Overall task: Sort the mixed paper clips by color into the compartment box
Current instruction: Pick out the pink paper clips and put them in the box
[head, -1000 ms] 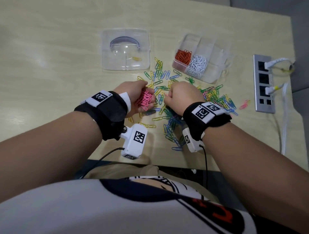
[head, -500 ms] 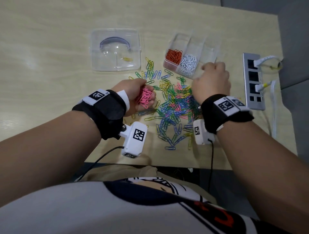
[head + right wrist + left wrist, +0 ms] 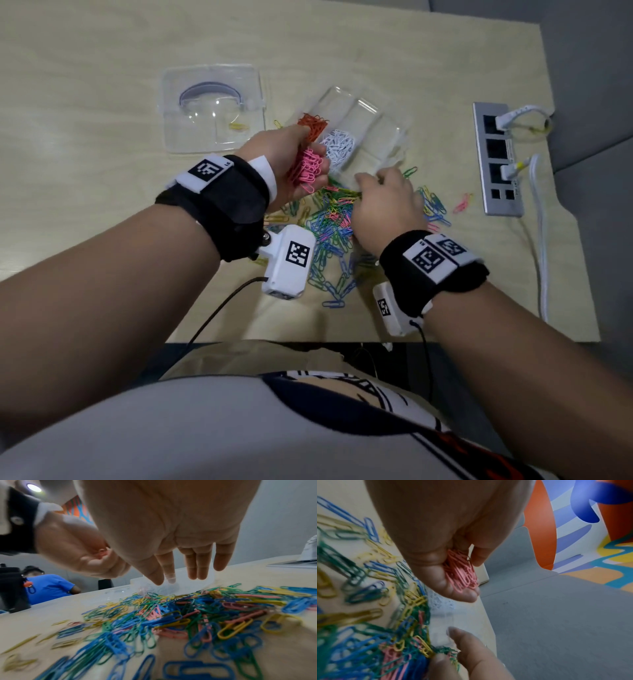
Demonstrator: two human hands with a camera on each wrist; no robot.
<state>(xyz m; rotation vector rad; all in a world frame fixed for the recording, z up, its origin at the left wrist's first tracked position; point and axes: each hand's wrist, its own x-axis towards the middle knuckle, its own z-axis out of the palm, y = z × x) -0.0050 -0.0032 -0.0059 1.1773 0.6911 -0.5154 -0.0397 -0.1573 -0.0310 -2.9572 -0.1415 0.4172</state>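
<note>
My left hand (image 3: 313, 168) cups a bunch of pink clips (image 3: 307, 168) just above the near left corner of the clear compartment box (image 3: 383, 133). The left wrist view shows the pink clips (image 3: 462, 573) lying in its curled fingers. The box holds orange clips (image 3: 312, 125) in one compartment and white clips (image 3: 338, 144) in the one beside it. My right hand (image 3: 368, 180) reaches the box's near edge with straight fingers (image 3: 193, 566) and holds nothing. The mixed clip pile (image 3: 329, 233) lies under both hands.
The clear box lid (image 3: 210, 102) lies at the back left with one yellow clip (image 3: 238, 126) on it. A grey power strip (image 3: 496, 161) with plugged white cables sits at the right. A few pink clips (image 3: 462, 204) lie apart near it. The table's front edge is close.
My left hand has risen from beside the pile and carried the pink clips forward to the box. My right hand left the pile, reached the box's right side, then came to its near edge.
</note>
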